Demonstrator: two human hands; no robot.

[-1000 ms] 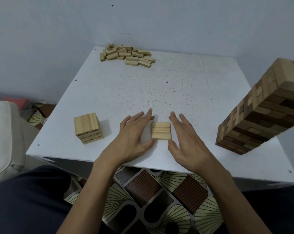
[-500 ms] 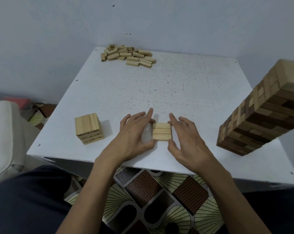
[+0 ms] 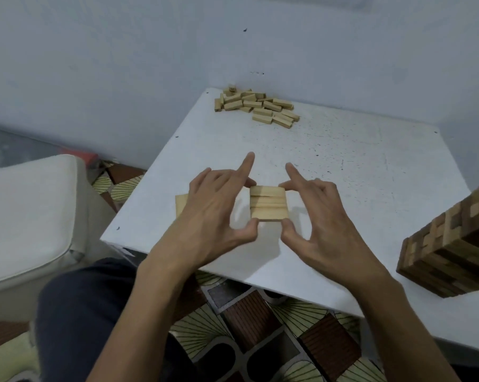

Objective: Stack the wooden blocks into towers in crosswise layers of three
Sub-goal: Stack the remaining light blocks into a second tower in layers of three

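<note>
Left grip [image 3: 216, 213] and right grip [image 3: 325, 224] pinch the three-block layer [image 3: 268, 206] near the surface's [image 3: 370, 175] front; I should squeeze evenly, keeping blocks flush, then probably set it crosswise on the stack [image 3: 181, 203].

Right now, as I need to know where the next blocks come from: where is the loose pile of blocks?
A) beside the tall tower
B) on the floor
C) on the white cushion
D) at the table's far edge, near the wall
D: the loose pile lies at the far edge of the table, by the wall, well beyond the three-block layer.
</note>
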